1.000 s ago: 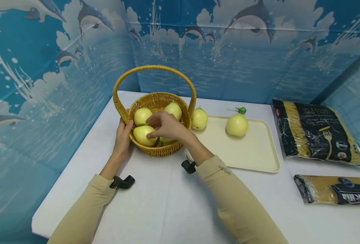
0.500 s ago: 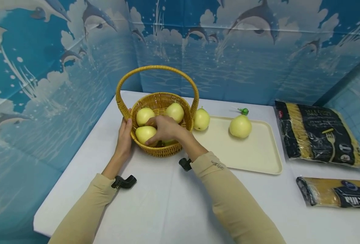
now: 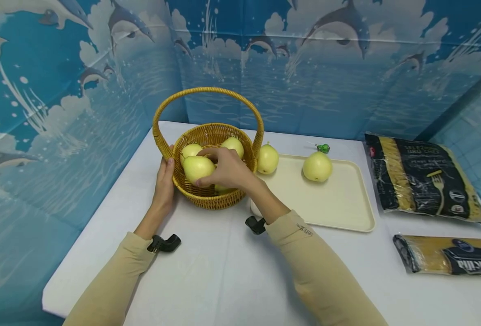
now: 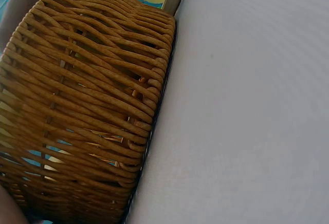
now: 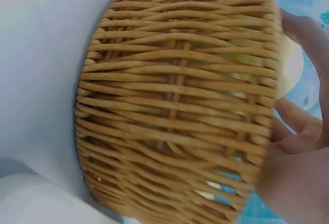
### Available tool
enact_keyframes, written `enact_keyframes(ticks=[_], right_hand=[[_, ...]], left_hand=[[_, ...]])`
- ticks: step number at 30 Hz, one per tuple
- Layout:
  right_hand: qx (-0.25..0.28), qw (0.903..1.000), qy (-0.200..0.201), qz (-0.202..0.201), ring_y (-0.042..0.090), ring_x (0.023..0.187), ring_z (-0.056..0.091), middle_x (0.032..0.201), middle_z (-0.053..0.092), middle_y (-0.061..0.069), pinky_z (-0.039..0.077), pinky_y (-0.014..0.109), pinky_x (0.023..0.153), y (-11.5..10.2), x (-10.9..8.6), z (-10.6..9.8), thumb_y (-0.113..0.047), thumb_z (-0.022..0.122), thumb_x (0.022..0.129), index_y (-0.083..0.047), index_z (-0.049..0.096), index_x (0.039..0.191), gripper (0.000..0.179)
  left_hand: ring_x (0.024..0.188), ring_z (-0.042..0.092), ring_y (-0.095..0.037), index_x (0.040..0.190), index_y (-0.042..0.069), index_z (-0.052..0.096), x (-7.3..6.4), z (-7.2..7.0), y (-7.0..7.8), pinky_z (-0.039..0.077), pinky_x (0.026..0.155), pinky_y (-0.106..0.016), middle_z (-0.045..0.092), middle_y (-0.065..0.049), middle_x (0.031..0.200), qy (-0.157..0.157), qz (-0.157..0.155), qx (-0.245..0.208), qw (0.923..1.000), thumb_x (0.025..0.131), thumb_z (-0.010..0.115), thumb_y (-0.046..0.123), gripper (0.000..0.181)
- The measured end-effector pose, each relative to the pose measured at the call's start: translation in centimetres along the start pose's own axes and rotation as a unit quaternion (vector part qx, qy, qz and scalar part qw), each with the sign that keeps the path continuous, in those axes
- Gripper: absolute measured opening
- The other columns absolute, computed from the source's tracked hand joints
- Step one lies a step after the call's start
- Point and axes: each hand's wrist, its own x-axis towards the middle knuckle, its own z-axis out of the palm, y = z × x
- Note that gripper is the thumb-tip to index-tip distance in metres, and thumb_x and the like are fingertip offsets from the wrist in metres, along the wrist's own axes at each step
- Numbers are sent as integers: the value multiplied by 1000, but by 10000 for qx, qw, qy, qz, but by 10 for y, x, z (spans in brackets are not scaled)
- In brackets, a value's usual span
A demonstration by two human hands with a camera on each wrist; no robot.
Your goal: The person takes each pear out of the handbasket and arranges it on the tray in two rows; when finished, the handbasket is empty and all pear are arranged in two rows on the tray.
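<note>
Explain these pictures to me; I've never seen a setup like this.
There is no robot here: a person works with two bare hands. The wide picture comes from a camera worn on the head, looking forward and down; the two close ones come from the wrists. The right hand holds a pear at the mouth of a wicker basket with other pears in it; the left hand touches its side. Also on the table are a tray bearing a pear and two packets.

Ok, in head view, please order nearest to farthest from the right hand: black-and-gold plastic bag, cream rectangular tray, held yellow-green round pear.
1. Pear, held by the right hand.
2. Tray, right of the brown wicker basket.
3. Bag, right of the tray.
</note>
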Motion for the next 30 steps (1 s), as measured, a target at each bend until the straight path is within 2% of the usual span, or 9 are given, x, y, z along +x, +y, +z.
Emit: enact_keyframes(ticks=[3,7,14,20,24,30], right_hand=[[449,9985,317,-55,15,119,67,133,72,0,45,39,109,-1,-12,-7,-39,94,76,-20,65,142,75],[986,9936,543,-95,16,119,69,134,71,-2,59,37,95,-2,-33,-16,-36,95,76,-23,65,144,75],[1455,9861,792,116,16,121,68,135,69,-4,61,43,94,3,-74,-32,-34,95,77,-27,64,142,72],[1758,9781,1100,190,16,116,69,133,67,-5,60,39,99,14,-104,-46,-32,94,78,-28,66,138,67],[1825,9743,1285,304,17,118,67,132,68,-4,60,43,102,22,-121,-55,-30,94,79,-28,67,137,65],[1802,9659,1693,771,20,123,66,136,68,3,59,44,102,34,-137,-78,-31,93,82,-23,64,142,67]], left_hand=[[162,22,-17,170,21,19,0,0,0,16,134,-35,25,0,175,0,11,-1,10000,114,33,49,65],[162,21,-17,171,21,18,-1,0,0,15,134,-35,23,0,176,10,7,32,10000,113,34,49,65],[163,17,-14,170,21,18,-1,0,1,12,134,-35,22,1,176,0,16,81,10000,113,35,49,66],[163,18,-13,170,21,19,1,0,2,11,134,-34,23,1,176,16,31,81,10000,113,37,48,65],[163,17,-13,170,19,19,1,1,2,11,134,-34,23,0,176,9,31,114,9999,114,38,47,66],[163,16,-13,171,20,18,-1,1,2,11,134,-35,21,1,176,6,-5,86,10000,114,37,46,65]])
